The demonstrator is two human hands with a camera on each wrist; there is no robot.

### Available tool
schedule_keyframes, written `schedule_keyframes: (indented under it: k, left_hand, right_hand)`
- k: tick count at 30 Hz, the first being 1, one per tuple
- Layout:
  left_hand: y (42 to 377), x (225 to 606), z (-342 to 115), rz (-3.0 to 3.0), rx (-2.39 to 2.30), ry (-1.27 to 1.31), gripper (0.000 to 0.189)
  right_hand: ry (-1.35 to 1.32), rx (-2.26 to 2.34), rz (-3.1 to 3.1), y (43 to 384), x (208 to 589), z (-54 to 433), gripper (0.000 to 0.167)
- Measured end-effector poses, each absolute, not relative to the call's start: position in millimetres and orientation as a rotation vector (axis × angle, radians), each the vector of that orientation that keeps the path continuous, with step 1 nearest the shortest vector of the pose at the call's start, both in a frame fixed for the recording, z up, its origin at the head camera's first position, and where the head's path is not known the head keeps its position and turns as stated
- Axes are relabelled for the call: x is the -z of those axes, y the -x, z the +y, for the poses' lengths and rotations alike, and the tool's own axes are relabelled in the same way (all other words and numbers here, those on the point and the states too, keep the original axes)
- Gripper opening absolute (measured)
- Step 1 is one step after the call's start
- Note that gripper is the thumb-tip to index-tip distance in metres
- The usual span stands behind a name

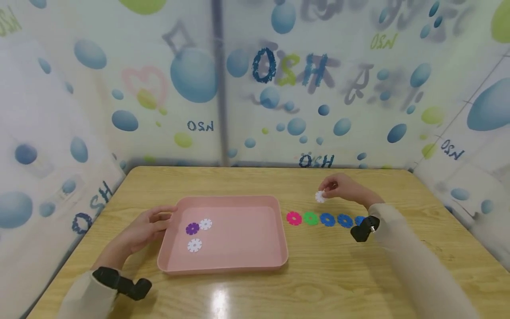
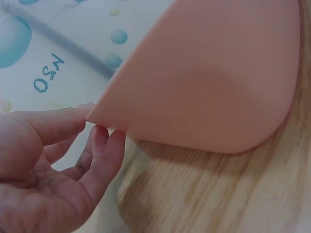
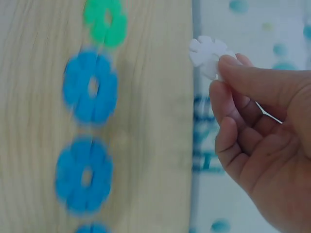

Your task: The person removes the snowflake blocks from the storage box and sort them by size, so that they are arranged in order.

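Between thumb and fingers, my right hand (image 1: 339,188) pinches a white notched snowflake disc (image 3: 206,52), held up past the row of discs. In that row lie a pink disc (image 1: 294,218), a green disc (image 1: 311,218) and several blue discs (image 1: 327,219), the rightmost partly hidden by the black wrist camera. My left hand (image 1: 145,228) holds the left edge of the pink tray (image 1: 235,268), thumb and fingertips at the rim (image 2: 109,92). Inside the tray, a purple disc (image 1: 192,228) meets a white disc (image 1: 205,224); another white disc (image 1: 194,245) lies nearer the front.
The wooden table (image 1: 247,292) carries the tray left of centre and the disc row to its right. Behind it hangs a curtain (image 1: 247,119) printed with blue and green drops and letters, which also runs along both sides.
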State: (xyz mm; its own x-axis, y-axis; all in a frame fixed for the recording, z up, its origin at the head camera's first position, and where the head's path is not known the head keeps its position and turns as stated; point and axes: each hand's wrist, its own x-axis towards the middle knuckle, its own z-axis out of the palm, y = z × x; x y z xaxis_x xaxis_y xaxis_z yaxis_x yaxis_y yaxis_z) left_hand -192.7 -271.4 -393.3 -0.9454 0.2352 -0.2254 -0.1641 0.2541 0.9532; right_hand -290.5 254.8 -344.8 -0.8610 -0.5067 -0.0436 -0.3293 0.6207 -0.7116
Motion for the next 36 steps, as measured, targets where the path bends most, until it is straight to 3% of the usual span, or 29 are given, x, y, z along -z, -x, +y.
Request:
schedule_keyframes:
  k: [16, 36]
  left_hand:
    - [192, 393, -270, 2.209, -1.734, -0.05, 0.054]
    - [191, 392, -270, 2.213, -1.732, -0.068, 0.053]
  right_hand:
    - [0.258, 1.04, 2.613, 262, 364, 370, 0.035]
    - [0.198, 1.001, 2.59, 242, 385, 396, 0.03]
